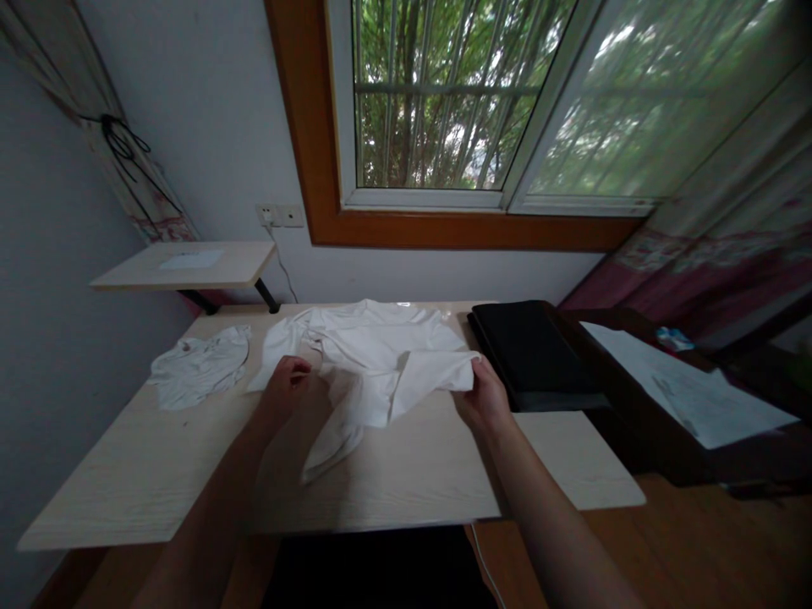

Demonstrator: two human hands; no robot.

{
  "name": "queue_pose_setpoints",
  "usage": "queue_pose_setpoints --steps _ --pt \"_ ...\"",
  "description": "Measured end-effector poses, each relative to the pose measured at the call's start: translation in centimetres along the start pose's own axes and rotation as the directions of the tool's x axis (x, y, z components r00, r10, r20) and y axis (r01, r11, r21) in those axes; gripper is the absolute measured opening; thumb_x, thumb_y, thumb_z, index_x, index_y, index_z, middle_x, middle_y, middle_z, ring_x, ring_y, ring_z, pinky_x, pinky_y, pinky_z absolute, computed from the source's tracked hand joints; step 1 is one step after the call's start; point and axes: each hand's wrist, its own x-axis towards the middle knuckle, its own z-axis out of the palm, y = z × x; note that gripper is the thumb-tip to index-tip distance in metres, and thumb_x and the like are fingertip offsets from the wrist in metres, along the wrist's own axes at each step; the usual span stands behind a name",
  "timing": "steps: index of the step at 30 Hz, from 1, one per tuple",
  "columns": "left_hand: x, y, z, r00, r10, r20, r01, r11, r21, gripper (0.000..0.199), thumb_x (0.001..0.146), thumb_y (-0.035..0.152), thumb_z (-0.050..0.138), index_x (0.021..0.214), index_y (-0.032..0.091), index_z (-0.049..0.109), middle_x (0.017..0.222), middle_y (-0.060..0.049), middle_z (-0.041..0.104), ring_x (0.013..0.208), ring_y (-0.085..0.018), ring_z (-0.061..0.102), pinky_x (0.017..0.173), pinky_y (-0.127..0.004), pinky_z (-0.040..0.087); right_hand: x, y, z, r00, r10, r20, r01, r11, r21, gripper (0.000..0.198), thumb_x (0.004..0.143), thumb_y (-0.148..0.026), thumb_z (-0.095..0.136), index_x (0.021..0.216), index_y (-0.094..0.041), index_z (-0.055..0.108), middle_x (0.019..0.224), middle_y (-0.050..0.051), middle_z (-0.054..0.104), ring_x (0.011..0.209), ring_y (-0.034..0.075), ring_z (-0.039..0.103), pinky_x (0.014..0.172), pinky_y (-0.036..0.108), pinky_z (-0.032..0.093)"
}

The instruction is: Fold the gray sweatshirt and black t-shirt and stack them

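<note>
A white garment (374,338), which looks like a long-sleeved shirt, lies spread and rumpled on the light wooden desk (406,474). At its right side my right hand (487,393) pinches the end of a raised white flap, perhaps a sleeve, between thumb and fingers. My left hand (287,385) hovers by the garment's left part, fingers loosely curled with a gap to the thumb; nothing shows in it. Another part of the garment hangs toward the desk's front edge. Farther left lies a separate crumpled white cloth (201,364).
A small raised shelf (234,258) on black legs stands at the back left, with a paper on it. Right of the garment lies a flat black case or folder (533,351). Beyond it a dark side surface carries a white sheet (685,385). A window (457,101) is behind.
</note>
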Motion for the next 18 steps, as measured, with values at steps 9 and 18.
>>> queue_pose_setpoints --steps 9,18 --pt "-5.4 2.2 3.4 0.908 0.128 0.399 -0.279 0.895 0.347 0.039 0.082 0.057 0.067 0.096 0.022 0.073 0.11 -0.011 0.069 0.103 -0.032 0.061 0.092 -0.047 0.049 0.3 -0.6 -0.9 0.995 -0.091 -0.047 0.091 0.996 0.008 0.023 0.08 -0.039 0.081 0.093 -0.026 0.066 0.092 -0.005 0.072 0.077 0.012 0.067 0.064 0.022 0.055" --pt "-5.9 2.8 2.9 0.918 0.109 0.381 -0.264 0.885 0.384 0.027 0.079 0.028 0.06 0.104 0.022 0.068 0.111 -0.01 0.071 0.105 -0.028 0.064 0.094 -0.042 0.049 0.3 -1.0 -1.5 0.999 -0.04 -0.007 0.04 0.998 0.039 0.026 0.08 -0.04 0.081 0.096 -0.027 0.064 0.085 -0.006 0.07 0.062 0.01 0.059 0.053 0.02 0.05"
